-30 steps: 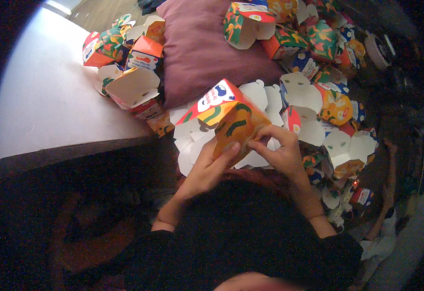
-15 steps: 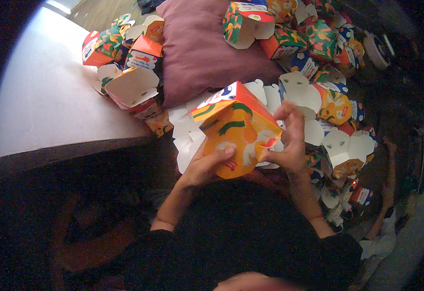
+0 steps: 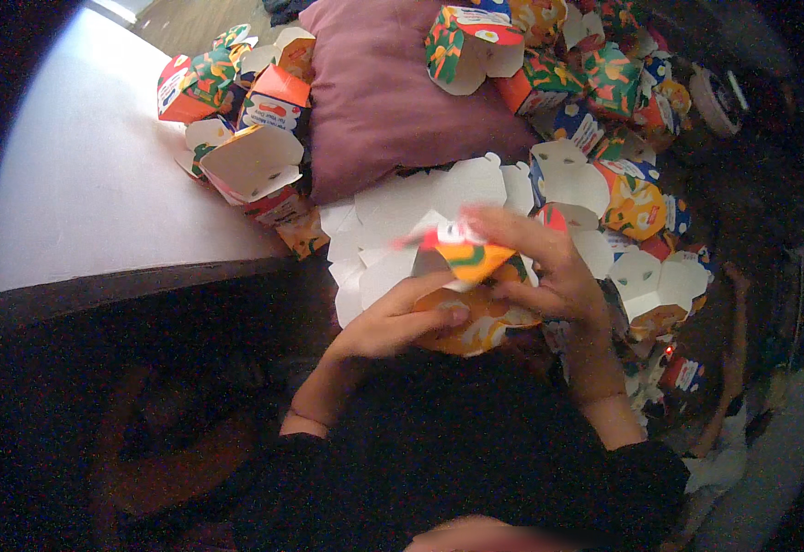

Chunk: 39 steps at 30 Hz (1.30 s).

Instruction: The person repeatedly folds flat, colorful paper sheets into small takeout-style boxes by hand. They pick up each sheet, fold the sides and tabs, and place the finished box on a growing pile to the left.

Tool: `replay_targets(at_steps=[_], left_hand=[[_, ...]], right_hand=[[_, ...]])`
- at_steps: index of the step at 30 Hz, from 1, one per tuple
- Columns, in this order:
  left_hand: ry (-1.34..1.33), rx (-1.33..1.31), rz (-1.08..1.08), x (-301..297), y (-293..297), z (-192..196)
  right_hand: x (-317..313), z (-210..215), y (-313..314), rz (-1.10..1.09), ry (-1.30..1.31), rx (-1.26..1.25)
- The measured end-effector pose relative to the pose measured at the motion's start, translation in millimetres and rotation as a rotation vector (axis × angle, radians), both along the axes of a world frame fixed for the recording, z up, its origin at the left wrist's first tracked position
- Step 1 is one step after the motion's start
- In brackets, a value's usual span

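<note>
Between my hands, close to my body, is an orange-and-yellow paper food carton (image 3: 462,336) with printed pictures on it. My left hand (image 3: 393,322) closes round its left side, the thumb lying over the orange face. From the right, my right hand (image 3: 554,271) is bent over the carton's top, its fingers on a red, white and yellow flap (image 3: 471,258). That flap and the right fingertips are smeared by motion. White carton blanks (image 3: 420,198) lie just beyond the carton, partly covered by it and my hands.
A mauve cushion (image 3: 402,92) lies ahead. Folded cartons pile up at its left (image 3: 255,161) and right (image 3: 604,83), with open white-sided ones (image 3: 650,285) nearer on the right. A white surface (image 3: 117,184) is at left. Another person's arm (image 3: 733,340) shows at far right.
The carton has tipped and come lower, toward my body. My right hand has moved from its right side over its top, and a flap there is now folded over. More of the white blanks shows.
</note>
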<state>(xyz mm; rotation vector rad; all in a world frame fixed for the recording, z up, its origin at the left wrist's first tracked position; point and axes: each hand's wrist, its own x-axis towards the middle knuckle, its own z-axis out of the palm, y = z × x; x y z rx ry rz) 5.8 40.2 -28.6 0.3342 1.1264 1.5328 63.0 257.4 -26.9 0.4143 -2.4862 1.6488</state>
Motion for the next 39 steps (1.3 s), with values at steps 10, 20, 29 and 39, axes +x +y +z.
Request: replay_targets(at_steps=[10, 20, 29, 39], left_hand=[[-0.344, 0.305, 0.281, 5, 14, -18], [-0.181, -0.119, 0.200, 7, 3, -1], [-0.080, -0.012, 0.219, 6, 3, -1], [0.282, 0.077, 0.072, 4, 3, -12]], right_hand=[[6, -19, -8, -0.407, 0.142, -0.102], [18, 6, 12, 0.068, 0.247, 0.341], [25, -6, -7, -0.023, 0.218, 0.394], [34, -22, -14, -0.251, -0.627, -0.598]])
